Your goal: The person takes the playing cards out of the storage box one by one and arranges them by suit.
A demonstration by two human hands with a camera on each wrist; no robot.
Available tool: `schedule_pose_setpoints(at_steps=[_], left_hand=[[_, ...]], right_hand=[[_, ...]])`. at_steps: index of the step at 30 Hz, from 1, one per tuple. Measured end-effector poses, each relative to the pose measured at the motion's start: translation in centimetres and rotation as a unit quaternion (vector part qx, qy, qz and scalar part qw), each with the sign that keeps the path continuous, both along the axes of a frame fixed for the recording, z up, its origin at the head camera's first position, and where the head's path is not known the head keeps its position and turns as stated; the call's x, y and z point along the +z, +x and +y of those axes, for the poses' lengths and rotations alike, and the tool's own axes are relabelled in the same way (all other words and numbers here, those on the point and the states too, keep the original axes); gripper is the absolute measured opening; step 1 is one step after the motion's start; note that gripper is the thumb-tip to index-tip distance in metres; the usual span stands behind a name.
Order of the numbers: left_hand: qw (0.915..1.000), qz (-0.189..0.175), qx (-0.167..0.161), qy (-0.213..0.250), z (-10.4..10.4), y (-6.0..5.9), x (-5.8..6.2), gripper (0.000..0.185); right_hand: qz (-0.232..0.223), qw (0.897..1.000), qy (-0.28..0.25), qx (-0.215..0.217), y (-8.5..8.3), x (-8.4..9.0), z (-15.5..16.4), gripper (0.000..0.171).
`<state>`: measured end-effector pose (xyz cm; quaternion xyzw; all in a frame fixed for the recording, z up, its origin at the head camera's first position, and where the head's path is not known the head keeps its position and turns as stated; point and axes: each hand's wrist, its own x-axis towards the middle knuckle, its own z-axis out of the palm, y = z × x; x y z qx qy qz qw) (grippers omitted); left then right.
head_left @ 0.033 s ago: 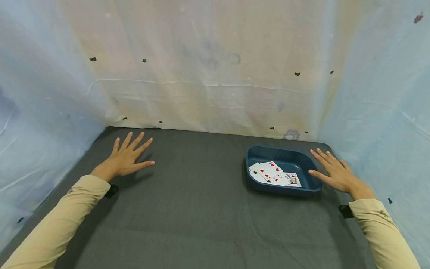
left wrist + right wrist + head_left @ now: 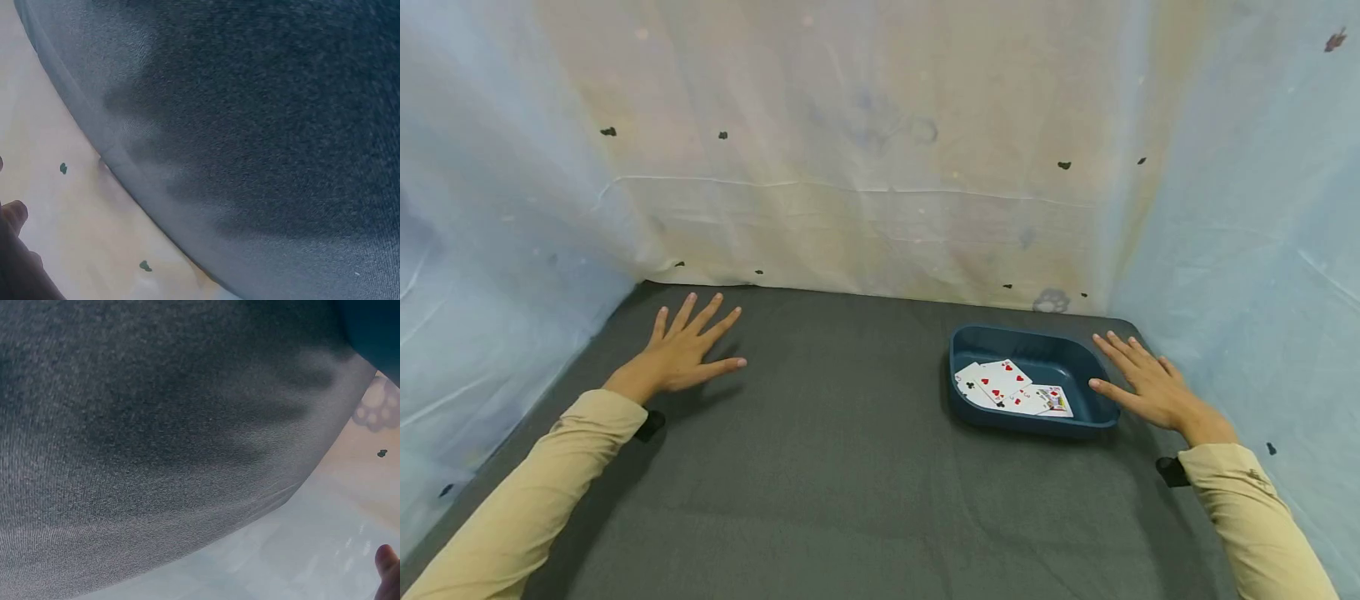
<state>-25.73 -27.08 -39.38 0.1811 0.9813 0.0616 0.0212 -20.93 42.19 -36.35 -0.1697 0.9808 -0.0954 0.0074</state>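
Observation:
A dark blue tray (image 2: pixel 1030 423) stands on the right half of the grey cloth-covered table (image 2: pixel 835 450). Several playing cards (image 2: pixel 1003 385) lie face up and overlapping in its left and front part, with hearts, clubs and a face card showing. My right hand (image 2: pixel 1150 387) is spread at the tray's right end, its thumb and fingertips overlapping the rim in the head view. Over the table's far left spreads my left hand (image 2: pixel 673 357), fingers straight and apart, holding nothing and casting a shadow on the cloth. Only fingertips (image 2: pixel 14 215) show in the left wrist view.
A pale fabric curtain (image 2: pixel 865 233) with small dark patches hangs behind the table. Bluish curtain sides rise at the left (image 2: pixel 497 275) and right (image 2: pixel 1247 275), close to each hand. Dark wrist bands (image 2: pixel 650 426) show below both hands.

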Motion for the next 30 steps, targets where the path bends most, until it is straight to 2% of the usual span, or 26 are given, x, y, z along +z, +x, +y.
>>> schedule_pose_setpoints(at_steps=[7,15,23,30], left_hand=[[1.0,0.0,-0.002,0.009,0.3,-0.3,0.7,0.09],[0.9995,0.01,-0.011,0.027,1.0,-0.7,0.9,0.088],[0.9968,0.027,-0.014,0.073,1.9,-0.9,1.4,0.087],[0.9929,0.033,-0.026,0.111,3.9,-1.2,1.7,0.086]], right_hand=[[0.002,1.0,-0.002,-0.012,-0.1,0.2,-0.2,0.078],[0.016,0.999,-0.031,-0.017,0.0,0.5,-0.6,0.079],[0.034,0.998,-0.058,-0.014,-0.5,0.8,-0.9,0.077],[0.048,0.991,-0.128,-0.006,-0.5,0.7,-1.1,0.073]])
